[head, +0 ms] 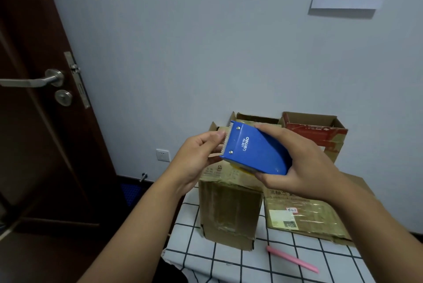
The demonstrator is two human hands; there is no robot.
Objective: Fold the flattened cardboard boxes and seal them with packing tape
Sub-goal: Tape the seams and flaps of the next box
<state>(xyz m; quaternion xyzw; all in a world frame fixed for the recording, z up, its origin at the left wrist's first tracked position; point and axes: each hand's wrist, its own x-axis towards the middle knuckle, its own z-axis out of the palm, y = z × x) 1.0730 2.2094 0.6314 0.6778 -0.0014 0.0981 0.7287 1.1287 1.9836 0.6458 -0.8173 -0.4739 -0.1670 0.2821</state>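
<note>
My right hand (304, 163) grips a blue tape dispenser (256, 150), held in the air above the table. My left hand (199, 156) pinches at the dispenser's toothed front edge, where the tape end comes out. Below the hands a brown cardboard box (229, 211) stands folded up on the table. A flattened cardboard box (306, 216) with a white label lies to its right. At the back, against the wall, stand open cardboard boxes (320, 131), one with a red printed side.
The table carries a white cloth with a black grid (251, 266). A pink stick-like object (291, 259) lies on it near the front. A dark wooden door with a metal handle (34, 81) stands open on the left. A wall socket (163, 155) sits low on the wall.
</note>
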